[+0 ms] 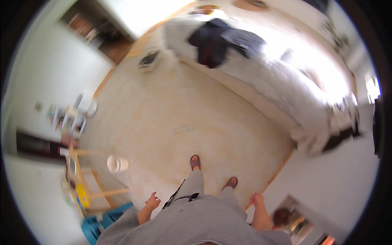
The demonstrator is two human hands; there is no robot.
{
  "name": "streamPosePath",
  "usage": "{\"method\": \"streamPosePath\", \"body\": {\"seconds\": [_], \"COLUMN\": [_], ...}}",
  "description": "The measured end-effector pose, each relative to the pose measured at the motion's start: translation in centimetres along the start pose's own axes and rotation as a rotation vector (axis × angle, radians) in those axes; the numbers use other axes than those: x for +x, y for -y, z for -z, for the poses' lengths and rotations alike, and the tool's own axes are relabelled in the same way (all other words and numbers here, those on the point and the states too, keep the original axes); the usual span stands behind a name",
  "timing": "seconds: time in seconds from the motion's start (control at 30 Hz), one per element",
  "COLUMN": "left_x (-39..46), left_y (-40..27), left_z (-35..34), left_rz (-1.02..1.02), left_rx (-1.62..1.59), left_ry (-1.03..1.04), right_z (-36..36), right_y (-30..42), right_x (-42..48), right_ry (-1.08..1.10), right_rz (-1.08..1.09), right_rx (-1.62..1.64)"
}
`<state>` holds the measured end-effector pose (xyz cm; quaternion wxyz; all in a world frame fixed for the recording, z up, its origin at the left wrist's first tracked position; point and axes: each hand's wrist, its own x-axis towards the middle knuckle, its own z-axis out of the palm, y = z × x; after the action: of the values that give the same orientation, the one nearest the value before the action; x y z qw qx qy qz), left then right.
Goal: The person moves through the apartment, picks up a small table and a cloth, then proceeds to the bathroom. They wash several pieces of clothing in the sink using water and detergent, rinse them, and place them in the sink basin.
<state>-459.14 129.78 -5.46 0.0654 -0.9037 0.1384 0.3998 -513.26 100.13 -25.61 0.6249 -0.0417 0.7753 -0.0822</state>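
Note:
My left hand [153,201] hangs beside my hip with its fingers apart and nothing in it. The nearest thing to it is a teal chair [118,212], with a light wooden table [80,167] a little beyond. My right hand [257,199] hangs at my other side, near a pale wall [306,177]; it is slightly blurred, its fingers look loosely curled, and I see nothing held. Below me, my feet in brown slippers [195,161] stand on a beige floor [159,116], one ahead of the other.
A bed [245,82] with grey bedding runs along the right, bearing dark clothing [211,43]. A whitish bucket [118,164] stands by the table. Farther left are a small shelf [69,119] with various items and an open doorway [113,39]. A pale box-like object [149,60] sits near the bed's far end.

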Motion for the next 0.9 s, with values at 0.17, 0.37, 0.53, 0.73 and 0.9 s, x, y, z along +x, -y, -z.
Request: {"method": "streamPosePath", "body": {"seconds": [0.17,0.37,0.53,0.73,0.9], "left_x": [1.6,5.5,11.2,20.2,27.4], "left_y": [7.3,15.1,19.4,20.1,21.2], "left_z": [-4.3,-6.7,2.7,13.1,18.6], "left_rz": [0.162,0.184,0.209,0.207,0.159], "left_rx": [-0.336,-0.681,-0.900,-1.048,-0.993], "left_ry": [0.056,-0.210,-0.535,-0.608,-0.546], "right_z": [-14.5,-33.3,-51.5,-70.1,-82.5], "right_y": [7.0,14.1,14.3,11.6,11.8], "right_x": [-2.9,-10.8,-18.1,-23.6,-26.3], "right_ry": [0.238,0.180,0.332,0.553,0.621], "right_rz": [0.263,0.416,0.520,0.585,0.608], "right_rx": [-0.521,-0.877,-1.164,-1.414,-1.534]}}
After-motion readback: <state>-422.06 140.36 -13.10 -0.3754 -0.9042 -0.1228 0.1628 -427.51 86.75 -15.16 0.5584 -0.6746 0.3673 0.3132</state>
